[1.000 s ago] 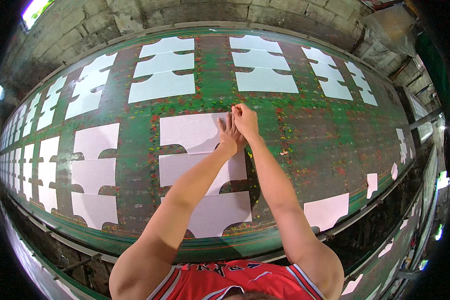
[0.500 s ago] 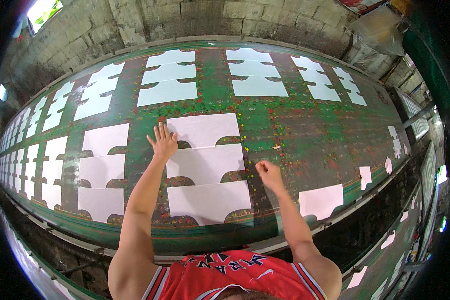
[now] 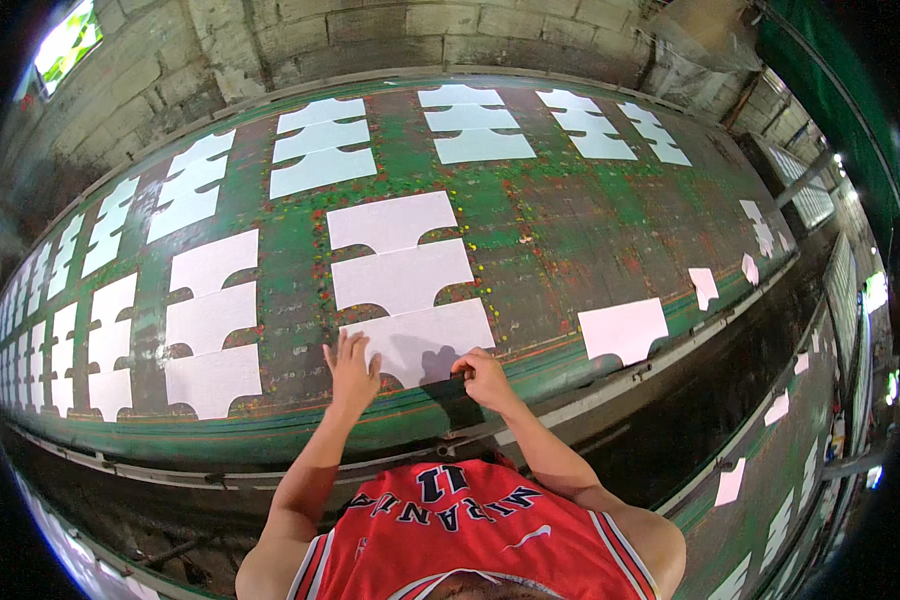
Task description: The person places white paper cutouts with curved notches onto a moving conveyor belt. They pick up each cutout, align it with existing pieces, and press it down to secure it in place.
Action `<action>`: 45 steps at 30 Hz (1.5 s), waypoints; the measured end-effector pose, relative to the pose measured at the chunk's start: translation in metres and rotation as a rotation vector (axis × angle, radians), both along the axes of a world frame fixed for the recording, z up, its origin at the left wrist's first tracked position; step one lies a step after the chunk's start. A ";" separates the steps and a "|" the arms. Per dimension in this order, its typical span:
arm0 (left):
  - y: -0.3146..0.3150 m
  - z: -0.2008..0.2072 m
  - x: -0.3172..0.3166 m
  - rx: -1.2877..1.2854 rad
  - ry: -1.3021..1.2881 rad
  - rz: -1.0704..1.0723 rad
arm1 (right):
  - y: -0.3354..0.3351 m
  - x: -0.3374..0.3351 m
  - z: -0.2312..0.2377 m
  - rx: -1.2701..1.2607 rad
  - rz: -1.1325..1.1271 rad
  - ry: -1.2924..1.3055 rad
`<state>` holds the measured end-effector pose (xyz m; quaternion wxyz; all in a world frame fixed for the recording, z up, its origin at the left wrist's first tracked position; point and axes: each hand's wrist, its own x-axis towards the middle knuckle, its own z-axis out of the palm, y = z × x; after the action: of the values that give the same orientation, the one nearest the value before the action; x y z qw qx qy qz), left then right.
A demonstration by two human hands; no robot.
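Your left hand (image 3: 351, 368) lay flat, fingers spread, on the near-left edge of the white notched fabric panel (image 3: 420, 340), nearest of three on the long green paint-speckled table (image 3: 570, 230). Your right hand (image 3: 484, 376) pinched its near-right edge, fingers curled.

Red sleeveless jersey (image 3: 470, 540), bare arms

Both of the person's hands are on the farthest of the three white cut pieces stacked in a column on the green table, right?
Not the farthest: the head view shows the left hand and right hand on the nearest white piece of that column on the green table.
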<state>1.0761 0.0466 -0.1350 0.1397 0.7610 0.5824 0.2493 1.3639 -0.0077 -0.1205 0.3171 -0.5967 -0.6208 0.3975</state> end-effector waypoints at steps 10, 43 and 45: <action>-0.045 0.023 0.056 -0.079 -0.144 -0.341 | -0.060 0.006 0.001 0.112 -0.189 0.104; -0.008 -0.024 0.521 -0.077 0.070 -0.352 | 0.011 0.534 -0.019 0.366 -0.120 -0.426; -0.027 -0.005 0.527 -0.372 -0.126 -0.429 | 0.016 0.538 -0.014 0.451 -0.035 -0.509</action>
<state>1.6028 0.0196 -0.1402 0.3625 0.8110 0.4341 0.1498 1.9021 0.0087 -0.1346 0.2828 -0.6023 -0.7419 0.0832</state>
